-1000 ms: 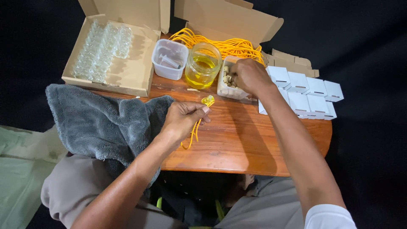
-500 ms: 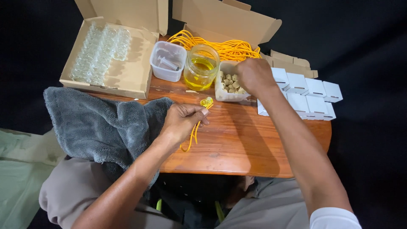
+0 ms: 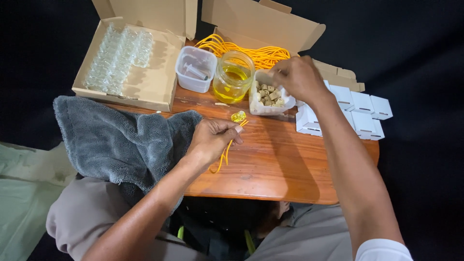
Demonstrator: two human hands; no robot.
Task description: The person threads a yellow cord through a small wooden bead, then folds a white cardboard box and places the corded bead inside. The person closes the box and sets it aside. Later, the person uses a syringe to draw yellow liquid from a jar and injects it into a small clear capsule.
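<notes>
I count two open cardboard boxes, one (image 3: 145, 92) on my left and one (image 3: 261, 24) at the back; one grey towel (image 3: 116, 140); one glass jar (image 3: 233, 77) of yellow liquid; two clear plastic tubs, one (image 3: 195, 67) holding a syringe (image 3: 195, 72), the other (image 3: 270, 99) holding small corks, too many and too jumbled for me to number; one small yellow-filled bottle (image 3: 238, 116); one yellow cord (image 3: 227, 150) in my left hand (image 3: 212, 140); about seven small white boxes (image 3: 357, 108) show, some hidden behind my right hand (image 3: 297, 77); the glass vials (image 3: 118, 55) are too crowded to count.
</notes>
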